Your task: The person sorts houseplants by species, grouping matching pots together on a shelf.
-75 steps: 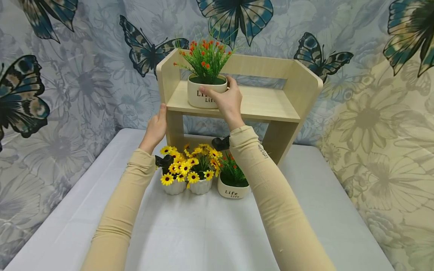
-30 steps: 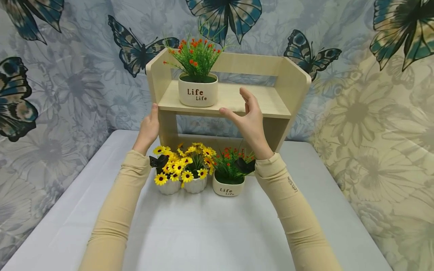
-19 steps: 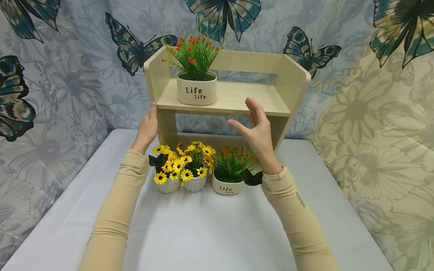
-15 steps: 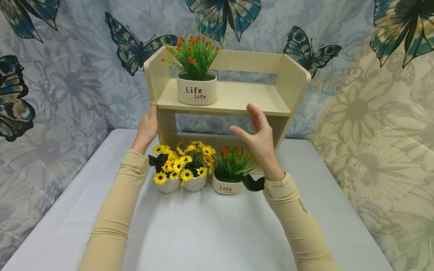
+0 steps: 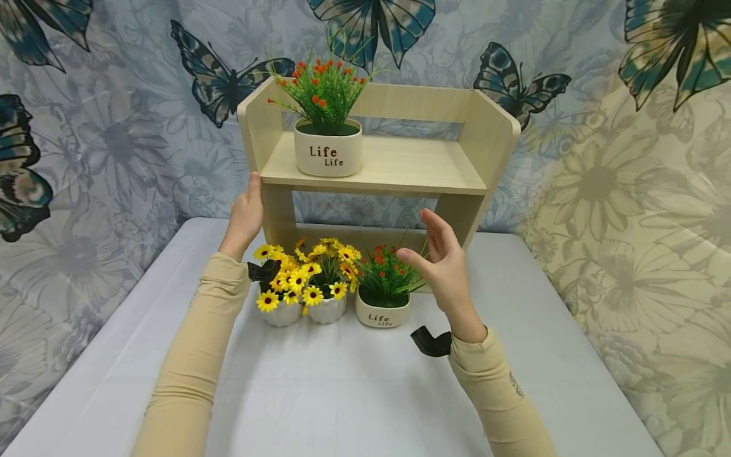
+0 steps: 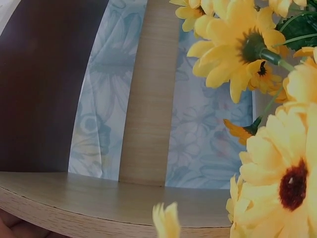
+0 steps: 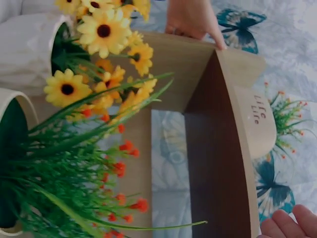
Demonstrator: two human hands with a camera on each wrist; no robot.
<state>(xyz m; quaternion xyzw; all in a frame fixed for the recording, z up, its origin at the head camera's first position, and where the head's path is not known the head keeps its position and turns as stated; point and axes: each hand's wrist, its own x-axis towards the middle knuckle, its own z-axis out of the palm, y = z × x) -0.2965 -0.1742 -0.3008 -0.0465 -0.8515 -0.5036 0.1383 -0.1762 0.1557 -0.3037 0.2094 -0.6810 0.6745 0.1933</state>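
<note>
Lower pot sits down and left of your spread right hand

Your right hand (image 5: 448,273) hangs beside the lower pot (image 5: 381,316), thumb and fingers spread wide with nothing between them. That pot stands on the table (image 5: 342,393) in front of the shelf (image 5: 491,139), below and to the left of your palm. This seems the relation to mind: the gap of your hand faces left, toward the red flowers (image 5: 381,259), with thumb on the near side and fingers on the far side. The pot is oblong, its long axis running roughly left to right along the shelf's front, so one end points to your right. Your thumb comes close to the leaf tips; whether it touches them, you cannot tell. The pot itself is apart from your fingers.

Your left hand (image 5: 242,212) grips the shelf's left side at its front edge, just by the upper board (image 5: 422,158), and is the farther one from this pot. Between them, two white pots (image 5: 327,311) with yellow flowers (image 5: 312,295) stand side by side.

The upper pot (image 5: 328,158) stands on the upper board, left of its middle, touched by neither hand.
</note>
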